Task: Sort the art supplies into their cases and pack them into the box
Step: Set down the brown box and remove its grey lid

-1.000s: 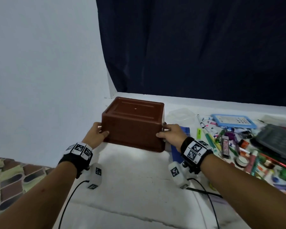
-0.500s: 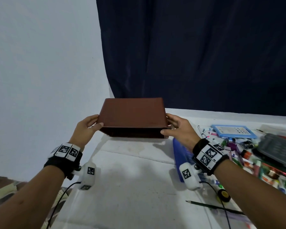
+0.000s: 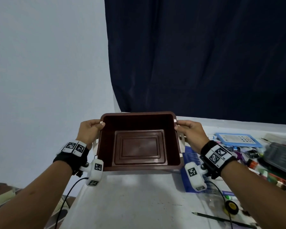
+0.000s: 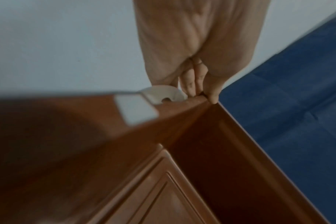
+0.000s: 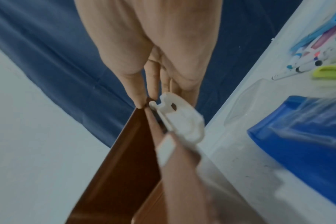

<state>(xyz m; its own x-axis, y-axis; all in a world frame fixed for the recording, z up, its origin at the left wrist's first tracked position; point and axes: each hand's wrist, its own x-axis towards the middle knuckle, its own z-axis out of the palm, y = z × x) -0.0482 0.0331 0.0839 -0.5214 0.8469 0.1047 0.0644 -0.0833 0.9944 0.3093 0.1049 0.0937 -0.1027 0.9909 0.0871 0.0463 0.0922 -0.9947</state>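
White tabletop, dark blue curtain behind. Brown box held above tabletop, open side tilted toward camera, interior bare. Left hand grasps left rim, right hand grasps right rim; fingers curled over edge beside white latches. Art supplies scattered to right.

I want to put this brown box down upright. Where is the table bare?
Bare table lies under and in front of the brown box, between left hand and right hand, bordered on the right by the blue case and pencil. Beyond them, the art supplies crowd the table.
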